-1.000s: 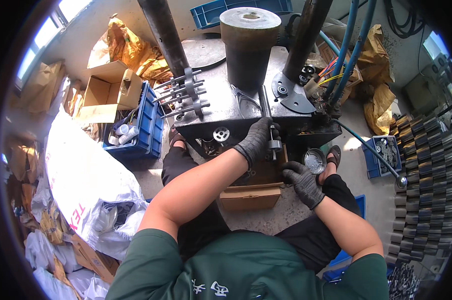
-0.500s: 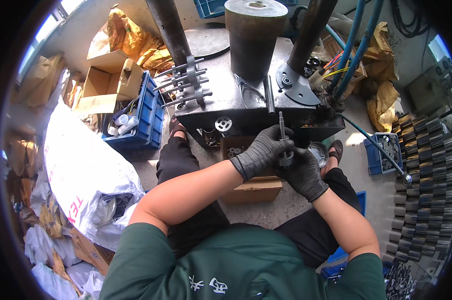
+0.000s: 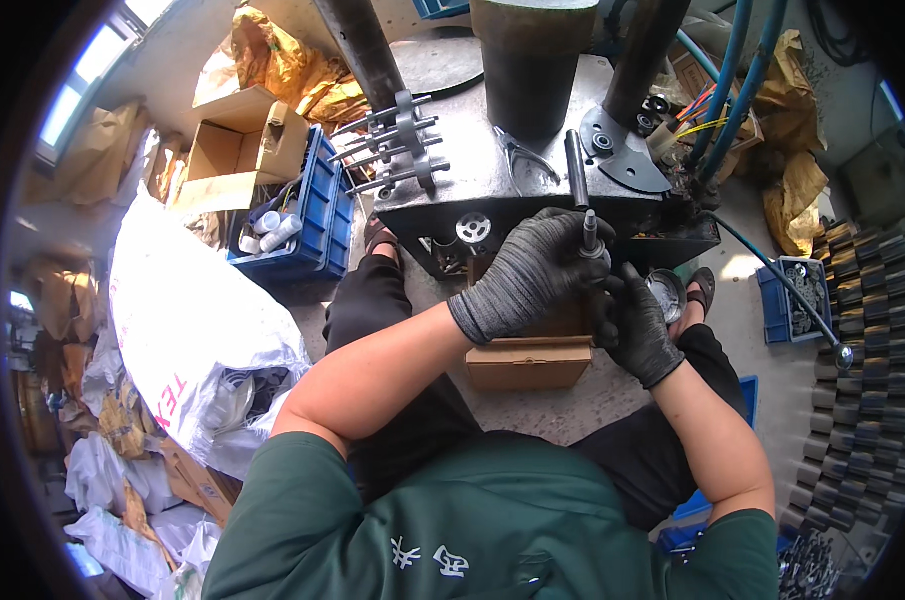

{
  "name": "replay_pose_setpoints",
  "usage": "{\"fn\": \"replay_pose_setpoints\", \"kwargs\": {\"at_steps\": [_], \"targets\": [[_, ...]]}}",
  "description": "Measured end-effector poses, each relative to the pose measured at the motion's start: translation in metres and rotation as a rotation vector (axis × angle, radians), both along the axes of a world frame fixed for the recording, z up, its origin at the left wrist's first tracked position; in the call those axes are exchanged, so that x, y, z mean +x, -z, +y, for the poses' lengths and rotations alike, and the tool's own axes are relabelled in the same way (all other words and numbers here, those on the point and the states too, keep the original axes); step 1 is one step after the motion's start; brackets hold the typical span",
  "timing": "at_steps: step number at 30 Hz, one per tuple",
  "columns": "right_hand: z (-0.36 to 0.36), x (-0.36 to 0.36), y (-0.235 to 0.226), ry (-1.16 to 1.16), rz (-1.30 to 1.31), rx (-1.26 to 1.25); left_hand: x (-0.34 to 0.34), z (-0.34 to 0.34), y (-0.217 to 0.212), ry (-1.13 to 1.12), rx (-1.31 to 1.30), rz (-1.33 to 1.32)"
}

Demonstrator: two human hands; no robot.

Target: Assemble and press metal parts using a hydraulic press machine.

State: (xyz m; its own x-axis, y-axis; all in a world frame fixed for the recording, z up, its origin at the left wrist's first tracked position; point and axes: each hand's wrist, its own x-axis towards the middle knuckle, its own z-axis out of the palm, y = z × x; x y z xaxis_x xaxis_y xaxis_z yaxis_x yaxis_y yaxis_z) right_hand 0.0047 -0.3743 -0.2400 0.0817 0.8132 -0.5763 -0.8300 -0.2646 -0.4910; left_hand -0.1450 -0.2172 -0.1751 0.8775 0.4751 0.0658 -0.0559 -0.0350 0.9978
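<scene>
Both my hands wear dark grey gloves. My left hand (image 3: 527, 275) is closed around a metal shaft (image 3: 590, 230). Its narrow tip points up and away from me, with a wider round collar at my fingertips; its lower part is hidden. Just right of and below it, my right hand (image 3: 640, 330) has its fingers half curled and apart, close to my left fingertips, and nothing shows in it. Ahead, on the black metal press table (image 3: 452, 185), lie pliers (image 3: 522, 165), a dark rod (image 3: 576, 170) and a stack of shafts with round collars (image 3: 409, 150).
Below my hands stands a cardboard box (image 3: 529, 365). A round metal bowl (image 3: 664, 293) is by my right foot. Blue crates (image 3: 317, 225) and a white sack (image 3: 202, 320) are at left. At right are a small blue bin (image 3: 775, 305) and stacked metal cylinders (image 3: 857, 370).
My right hand has come off the shaft and moved slightly down and right. The shaft, in my left hand, now tilts so that less of its length shows. The whole view has shifted somewhat.
</scene>
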Motion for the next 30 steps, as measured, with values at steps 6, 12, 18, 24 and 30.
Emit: {"fn": "replay_pose_setpoints", "kwargs": {"at_steps": [6, 12, 18, 24, 30], "targets": [[0.001, -0.009, -0.01, -0.007, -0.2, -0.011, -0.024, 0.02, -0.016, -0.163, 0.52, 0.045], [-0.002, -0.013, -0.007, -0.143, -0.362, 0.023, -0.051, 0.059, -0.005, -0.355, 0.169, -0.114], [-0.001, -0.02, -0.014, -0.184, -0.521, 0.056, -0.082, 0.099, -0.008, -0.721, -0.108, -0.181], [0.002, -0.022, -0.011, -0.202, -0.506, 0.054, -0.096, 0.165, 0.026, -0.792, -0.961, -0.499], [0.001, -0.016, -0.01, -0.225, -0.576, 0.05, -0.095, 0.162, 0.032, -0.744, -0.896, -0.498]]}}
